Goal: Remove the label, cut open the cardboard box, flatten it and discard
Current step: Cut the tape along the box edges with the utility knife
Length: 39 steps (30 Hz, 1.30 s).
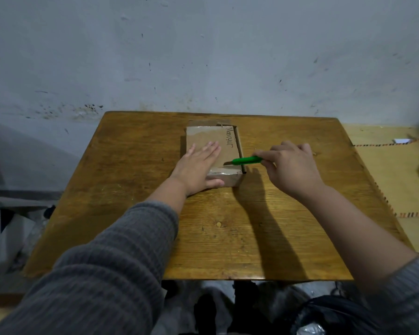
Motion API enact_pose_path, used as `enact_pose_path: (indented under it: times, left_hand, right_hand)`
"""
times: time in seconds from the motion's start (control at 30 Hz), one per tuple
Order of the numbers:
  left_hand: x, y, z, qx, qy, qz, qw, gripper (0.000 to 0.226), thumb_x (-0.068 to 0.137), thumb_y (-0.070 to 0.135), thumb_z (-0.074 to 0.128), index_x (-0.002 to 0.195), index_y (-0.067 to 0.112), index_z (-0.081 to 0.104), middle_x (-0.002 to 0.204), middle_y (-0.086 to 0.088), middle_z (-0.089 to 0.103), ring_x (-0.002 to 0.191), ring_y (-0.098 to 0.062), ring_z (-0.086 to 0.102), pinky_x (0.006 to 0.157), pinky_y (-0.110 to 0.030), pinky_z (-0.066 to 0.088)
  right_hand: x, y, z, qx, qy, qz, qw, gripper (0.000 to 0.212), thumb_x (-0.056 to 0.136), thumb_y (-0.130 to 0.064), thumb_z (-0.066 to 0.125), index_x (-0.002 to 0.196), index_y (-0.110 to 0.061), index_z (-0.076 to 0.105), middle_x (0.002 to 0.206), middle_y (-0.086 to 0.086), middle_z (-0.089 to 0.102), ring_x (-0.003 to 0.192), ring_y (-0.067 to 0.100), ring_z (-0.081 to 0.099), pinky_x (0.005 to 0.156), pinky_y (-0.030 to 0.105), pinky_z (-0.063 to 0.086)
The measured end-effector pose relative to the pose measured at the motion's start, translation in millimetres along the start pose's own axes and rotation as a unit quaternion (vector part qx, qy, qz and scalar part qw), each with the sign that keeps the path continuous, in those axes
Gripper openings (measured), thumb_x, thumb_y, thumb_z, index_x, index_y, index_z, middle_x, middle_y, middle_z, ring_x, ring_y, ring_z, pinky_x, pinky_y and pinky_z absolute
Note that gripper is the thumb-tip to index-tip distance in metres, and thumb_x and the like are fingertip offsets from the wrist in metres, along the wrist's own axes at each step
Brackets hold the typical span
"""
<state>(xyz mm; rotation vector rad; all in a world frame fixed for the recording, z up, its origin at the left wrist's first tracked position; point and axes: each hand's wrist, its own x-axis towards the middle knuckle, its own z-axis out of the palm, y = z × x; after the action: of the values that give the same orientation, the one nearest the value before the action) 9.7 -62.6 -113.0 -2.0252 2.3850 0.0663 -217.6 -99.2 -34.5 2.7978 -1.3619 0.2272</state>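
Pressing: left hand [198, 165] flat on cardboard box [213, 153] | right hand [290, 165] grip curled round green cutter [246, 160]

Dim, flat light. Hard dark shadow falls nearward from right hand [292, 165] across table [131, 213]. Wide-angle bending; edges soft, blurred.

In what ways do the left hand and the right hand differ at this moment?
The left hand lies flat, fingers straight, pressing the cardboard box; the right hand is curled around a green cutter. The left rests on the box top; the right stays beside the box. Both are over the wooden table.
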Motion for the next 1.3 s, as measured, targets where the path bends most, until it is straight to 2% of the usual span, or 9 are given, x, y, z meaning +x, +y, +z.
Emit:
enact_pose_path:
  times: [0.17,0.37,0.6,0.83,1.03,1.23,1.3]
  left_hand:
    - [1,0,3,0.0,0.001,-0.007,1.0,0.095,0.085,0.068,0.042,0.152,0.017,-0.001,0.161,0.0,-0.003,0.147,-0.013,-0.003,0.12,-0.042,0.0]
    - [0,1,4,-0.007,0.004,-0.009,1.0,0.096,0.084,0.069,0.043,0.152,0.017,-0.001,0.161,0.001,-0.003,0.146,-0.012,-0.003,0.119,-0.04,-0.002]
    - [-1,0,2,-0.003,0.0,-0.006,1.0,0.096,0.084,0.069,0.042,0.152,0.017,-0.002,0.16,0.001,-0.004,0.146,-0.012,-0.004,0.119,-0.04,-0.003]
    - [0,0,2,-0.001,-0.003,-0.003,1.0,0.096,0.085,0.069,0.042,0.152,0.017,-0.003,0.16,0.001,-0.005,0.146,-0.012,-0.004,0.119,-0.039,-0.003]
    - [-1,0,0,-0.004,-0.01,-0.01,1.0,0.096,0.085,0.069,0.041,0.152,0.018,-0.003,0.161,0.002,-0.005,0.146,-0.011,-0.005,0.119,-0.04,-0.002]
    - [-1,2,-1,-0.049,-0.002,-0.02,0.999,0.088,0.086,0.073,0.021,0.152,0.018,0.002,0.161,0.003,0.0,0.146,-0.011,-0.001,0.12,-0.043,0.0]
    - [-1,3,-1,-0.038,-0.003,-0.02,0.999,0.086,0.087,0.071,0.02,0.152,0.018,0.002,0.161,0.002,0.0,0.146,-0.011,-0.002,0.12,-0.043,0.0]
  right_hand:
    - [0,4,5,-0.004,-0.016,-0.015,1.0,0.033,0.097,-0.031,0.041,0.127,-0.038,0.052,0.099,-0.007,0.065,0.097,0.019,0.05,0.081,0.039,0.033]
    - [-2,5,13,-0.008,-0.034,-0.012,0.999,0.033,0.097,-0.031,0.039,0.127,-0.039,0.052,0.098,-0.007,0.064,0.097,0.019,0.049,0.08,0.039,0.032]
    - [-3,7,12,-0.035,-0.014,-0.044,0.998,0.033,0.097,-0.029,0.039,0.126,-0.036,0.054,0.095,-0.005,0.066,0.092,0.02,0.05,0.075,0.037,0.028]
    - [-8,28,1,-0.06,-0.01,-0.032,0.998,0.03,0.096,-0.029,0.041,0.121,-0.037,0.057,0.09,-0.007,0.065,0.092,0.02,0.05,0.074,0.035,0.023]
    - [-15,40,3,-0.066,-0.017,-0.011,0.998,0.032,0.096,-0.028,0.04,0.123,-0.037,0.057,0.093,-0.006,0.066,0.094,0.02,0.05,0.076,0.036,0.026]
    - [-14,36,3,-0.012,0.016,0.021,1.0,0.032,0.096,-0.028,0.043,0.124,-0.036,0.056,0.096,-0.007,0.066,0.095,0.02,0.05,0.077,0.038,0.03]
    - [-12,29,5,-0.006,0.015,0.014,1.0,0.032,0.096,-0.029,0.043,0.124,-0.037,0.055,0.096,-0.007,0.066,0.094,0.019,0.05,0.079,0.039,0.032]
